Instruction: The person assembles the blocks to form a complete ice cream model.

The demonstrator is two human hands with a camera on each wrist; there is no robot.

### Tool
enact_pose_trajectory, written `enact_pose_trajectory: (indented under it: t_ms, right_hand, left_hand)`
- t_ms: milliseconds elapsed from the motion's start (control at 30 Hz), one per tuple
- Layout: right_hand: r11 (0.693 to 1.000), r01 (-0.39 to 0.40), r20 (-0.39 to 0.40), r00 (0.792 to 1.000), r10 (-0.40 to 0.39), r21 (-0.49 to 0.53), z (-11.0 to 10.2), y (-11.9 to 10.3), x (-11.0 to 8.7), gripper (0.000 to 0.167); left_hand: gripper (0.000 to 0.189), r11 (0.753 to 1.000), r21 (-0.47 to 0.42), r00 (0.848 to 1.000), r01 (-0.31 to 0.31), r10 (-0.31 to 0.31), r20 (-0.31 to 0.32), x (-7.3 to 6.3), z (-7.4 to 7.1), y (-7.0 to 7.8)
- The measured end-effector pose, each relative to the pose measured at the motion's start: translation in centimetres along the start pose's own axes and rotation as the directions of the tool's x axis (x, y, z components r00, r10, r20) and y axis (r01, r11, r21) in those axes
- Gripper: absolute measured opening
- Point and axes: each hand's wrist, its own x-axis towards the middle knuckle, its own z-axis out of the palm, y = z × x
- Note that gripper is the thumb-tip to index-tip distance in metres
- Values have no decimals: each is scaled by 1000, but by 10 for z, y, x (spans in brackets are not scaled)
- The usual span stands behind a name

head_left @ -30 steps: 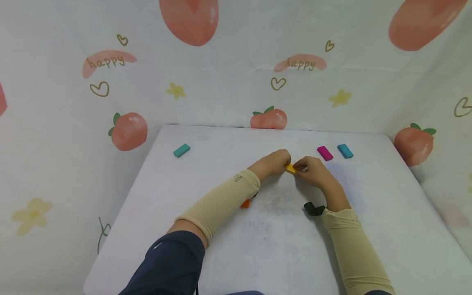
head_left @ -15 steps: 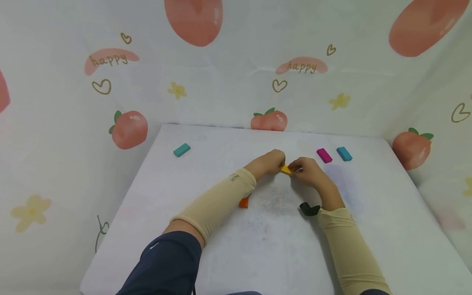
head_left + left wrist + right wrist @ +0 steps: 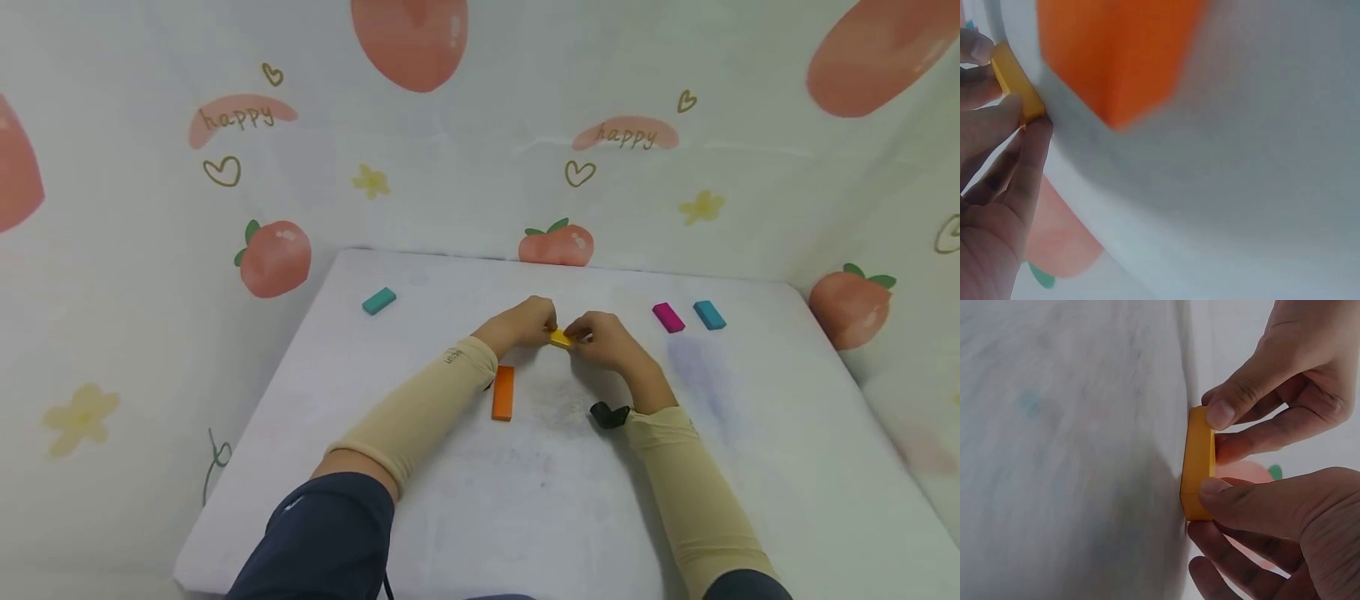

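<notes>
From where I stand, the yellow block [image 3: 559, 338] sits just right of centre in the head view, over the white table [image 3: 525, 517], between the person's two hands. The left hand [image 3: 523, 323] pinches its left end, and the right hand [image 3: 606, 342] pinches the other, thumb against fingers; the right wrist view shows both grips well. I can't tell whether the underside touches the tabletop.

It looks like a light thing, easily managed by fingertips. Its edges are crisp and its sides flat, so I'd guess it is fairly firm, though whether it would dent under a hard squeeze I can't judge by eye. The smooth faces could slide a little, but I see no sign of anything fragile. The two ends seem the sensible places to take hold, thumb on one broad side and fingertips opposite, with the middle left free.

Its long axis slants gently in the head view, from upper left down to lower right, one end towards each hand. In the right wrist view it runs almost straight up and down. The orange block [image 3: 503, 393] lies near the left sleeve [image 3: 420, 412], its length running up the frame instead.
</notes>
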Motion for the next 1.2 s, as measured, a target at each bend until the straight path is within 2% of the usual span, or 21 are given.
enact_pose_trajectory:
  t_ms: [267, 700, 967, 1200]
  right_hand:
    - [1000, 7, 29, 1000, -7, -4, 8, -14, 17, 24]
    - [1000, 8, 97, 995, -9, 16, 27, -35, 33, 26]
    - [999, 19, 133, 991, -24, 35, 37, -47, 36, 25]
    - [999, 33, 154, 987, -39, 42, 45, -54, 34, 24]
  left_hand:
    - [30, 996, -61, 998, 63, -64, -6, -15, -9, -16]
    - [29, 986, -107, 991, 126, -129, -24, -44, -12, -39]
    - [27, 975, -154, 985, 160, -168, -41, -67, -14, -45]
    - [26, 982, -118, 986, 151, -157, -50, -81, -11, -45]
